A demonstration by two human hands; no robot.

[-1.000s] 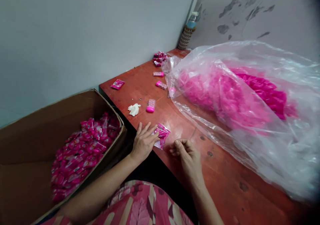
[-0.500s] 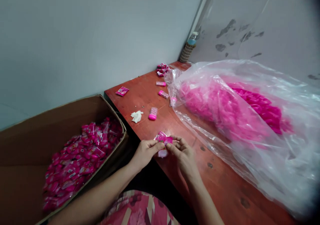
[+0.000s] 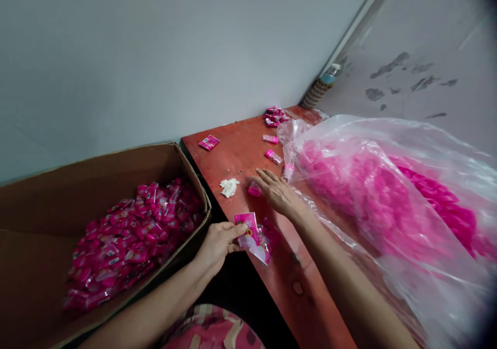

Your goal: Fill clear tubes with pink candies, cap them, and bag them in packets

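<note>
Between the thumb and fingers of my left hand [image 3: 220, 240] is a pink printed packet [image 3: 250, 233] with a clear plastic part, held over the table's near edge. My right hand [image 3: 277, 192] reaches over the table with its fingers stretched out. Under those fingertips lies a small pink-capped container [image 3: 254, 189], partly covered by the hand; whether they touch it I cannot tell. Just left of the container is a crumpled white scrap [image 3: 229, 187].
An open cardboard box [image 3: 207, 212] on the left holds many pink packets [image 3: 128, 240]. Across the red table's [image 3: 229, 155] right side spreads a clear plastic bag [image 3: 373, 131] of pink pieces. Farther back lie a flat packet [image 3: 209, 142], small containers [image 3: 274, 157] and a bottle [image 3: 321, 86].
My right hand has let go of the packet and moved forward to the pink-capped container. The left hand alone keeps the packet, now turned more upright. The view has shifted left.
</note>
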